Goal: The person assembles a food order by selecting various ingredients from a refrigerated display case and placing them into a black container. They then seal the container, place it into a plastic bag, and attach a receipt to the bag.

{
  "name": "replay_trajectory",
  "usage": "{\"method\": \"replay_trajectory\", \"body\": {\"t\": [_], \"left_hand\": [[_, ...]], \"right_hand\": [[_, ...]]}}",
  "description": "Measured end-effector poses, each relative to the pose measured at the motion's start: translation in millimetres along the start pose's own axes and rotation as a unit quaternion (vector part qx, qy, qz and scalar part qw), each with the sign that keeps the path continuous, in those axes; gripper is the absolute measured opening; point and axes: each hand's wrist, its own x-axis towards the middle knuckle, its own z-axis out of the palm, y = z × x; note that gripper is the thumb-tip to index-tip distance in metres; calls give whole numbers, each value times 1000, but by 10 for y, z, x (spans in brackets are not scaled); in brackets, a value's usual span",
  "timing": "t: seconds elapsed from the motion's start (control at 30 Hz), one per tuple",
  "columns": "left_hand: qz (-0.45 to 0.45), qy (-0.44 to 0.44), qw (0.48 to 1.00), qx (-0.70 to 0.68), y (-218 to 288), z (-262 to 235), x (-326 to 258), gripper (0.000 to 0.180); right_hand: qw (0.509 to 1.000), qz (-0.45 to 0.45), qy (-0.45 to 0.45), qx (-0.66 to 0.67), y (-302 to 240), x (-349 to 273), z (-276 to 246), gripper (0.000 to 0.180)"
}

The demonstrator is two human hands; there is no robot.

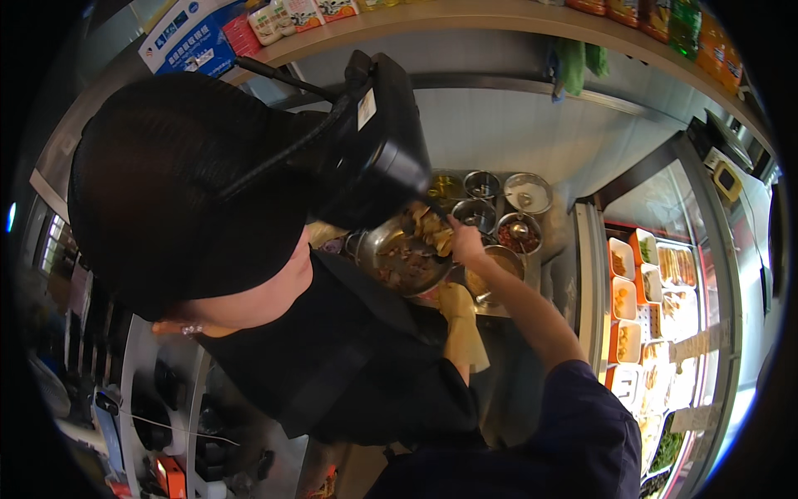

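Observation:
My right hand (468, 242) reaches in from the right on a bare forearm with a dark sleeve. Its fingers are closed round a thin dark handle (438, 209); the tool's other end is hidden behind a co-worker's headset. Below the hand is a wide steel bowl (381, 236) holding brownish food pieces (405, 264), with yellowish chunks (432, 230) at its right side. A co-worker's gloved hand (456, 303) in pale yellow is at the bowl's near edge. My left hand does not show.
The co-worker in a black cap (183, 191) and headset (378, 158) blocks much of the left and middle. Steel pots (527, 194) of seasonings stand beyond the bowl. A lit glass display case (665, 308) with food trays is at right. A shelf (465, 22) runs overhead.

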Motion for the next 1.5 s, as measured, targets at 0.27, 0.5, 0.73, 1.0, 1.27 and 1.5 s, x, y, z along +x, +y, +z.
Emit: {"method": "replay_trajectory", "body": {"t": [0.27, 0.5, 0.73, 1.0, 1.27, 1.5], "left_hand": [[-3, 26, 999, -24, 132, 160, -198, 19], [-4, 33, 998, -55, -62, -9, -255, 24], [51, 11, 992, -114, -384, -325, -206, 29], [299, -146, 941, 52, 2, -836, 867, 32], [319, -257, 905, 111, 664, -784, 999, 28], [310, -159, 931, 109, -101, -1335, 1085, 29]], "right_hand": [[976, -108, 33, -187, 229, 581, 874, 68], [975, -86, 55, -199, -113, 410, 597, 71], [974, 202, 93, 45, -156, 140, 546, 54], [964, 204, 169, 26, 103, -1706, -682, 37], [861, 285, 130, 402, -2183, -4407, -2403, 36], [882, 150, -171, 412, -4483, -4266, -1423, 33]]}}
